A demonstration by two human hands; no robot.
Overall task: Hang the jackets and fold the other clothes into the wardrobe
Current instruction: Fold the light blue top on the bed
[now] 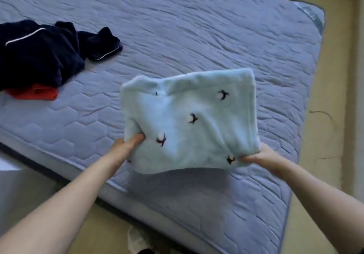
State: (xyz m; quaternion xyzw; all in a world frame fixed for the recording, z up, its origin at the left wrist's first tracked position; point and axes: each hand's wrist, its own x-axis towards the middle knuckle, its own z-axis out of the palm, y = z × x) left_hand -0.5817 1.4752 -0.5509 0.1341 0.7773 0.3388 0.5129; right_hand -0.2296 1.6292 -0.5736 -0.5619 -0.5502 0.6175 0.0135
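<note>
A folded pale blue fleece garment [189, 119] with small dark embroidered motifs is held up above the mattress [197, 36]. My left hand [128, 145] grips its near left edge, thumb on top. My right hand [262, 159] pinches its near right corner; the fingers are mostly hidden under the cloth. A crumpled navy garment [43, 50] with white piping lies at the left of the mattress. It rests partly on a red garment [37, 94].
The blue-grey quilted mattress fills most of the view, its near edge running diagonally from left to lower right. Beige floor [325, 135] shows to the right and below. A white slipper or foot [137, 242] sits at the bottom edge.
</note>
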